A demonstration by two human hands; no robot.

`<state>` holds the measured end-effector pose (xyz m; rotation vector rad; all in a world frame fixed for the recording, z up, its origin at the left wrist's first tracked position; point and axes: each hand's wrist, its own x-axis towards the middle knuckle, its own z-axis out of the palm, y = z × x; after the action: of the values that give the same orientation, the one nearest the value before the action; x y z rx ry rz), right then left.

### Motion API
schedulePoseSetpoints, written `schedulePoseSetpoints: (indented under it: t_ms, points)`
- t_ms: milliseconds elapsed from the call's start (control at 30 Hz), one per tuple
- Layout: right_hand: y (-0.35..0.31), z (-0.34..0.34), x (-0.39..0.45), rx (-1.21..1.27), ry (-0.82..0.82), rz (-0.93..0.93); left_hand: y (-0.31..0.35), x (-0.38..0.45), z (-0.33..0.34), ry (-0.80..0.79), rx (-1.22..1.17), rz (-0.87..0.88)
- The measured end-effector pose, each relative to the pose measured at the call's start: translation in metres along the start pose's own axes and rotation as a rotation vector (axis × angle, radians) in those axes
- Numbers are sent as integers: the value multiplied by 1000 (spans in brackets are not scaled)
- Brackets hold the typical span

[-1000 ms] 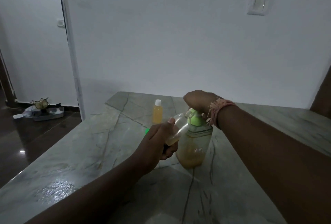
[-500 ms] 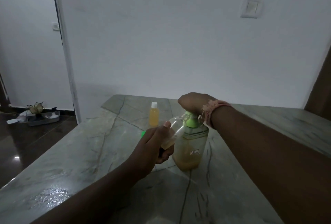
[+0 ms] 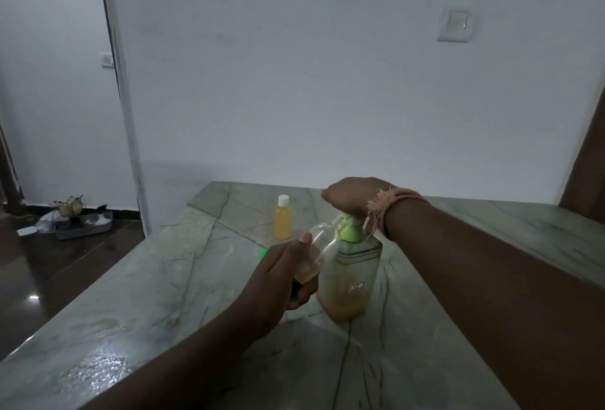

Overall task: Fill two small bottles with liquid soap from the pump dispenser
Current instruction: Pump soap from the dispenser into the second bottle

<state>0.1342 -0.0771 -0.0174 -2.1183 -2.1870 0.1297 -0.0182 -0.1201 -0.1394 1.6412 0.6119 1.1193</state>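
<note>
Head view: the left hand [image 3: 278, 273] has its grip curled round a small clear bottle [image 3: 319, 250], held tilted with its mouth up against the nozzle of the dispenser [image 3: 350, 273]; a little amber soap sits in the bottle's low end. The right hand [image 3: 352, 193] lies on top of the green pump head [image 3: 352, 231], its grip bent down over it. A pink thread band [image 3: 389, 205] circles the right wrist. The dispenser stands on the marble counter [image 3: 147, 295], partly filled with amber soap. Behind it, well apart, 1 capped bottle [image 3: 282, 218] full of soap stands upright. A green cap [image 3: 263, 253] peeks out just left of the left hand.
</note>
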Motion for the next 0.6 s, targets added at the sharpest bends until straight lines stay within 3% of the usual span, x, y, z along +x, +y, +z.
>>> schedulePoseSetpoints:
  t_ms: [133,600]
  points:
    - [0,2,-2,36,85,4,-1,2,0,-2,-7,26]
    - [-3,-1,-5,198,41,64,2,2,1,-7,14,12]
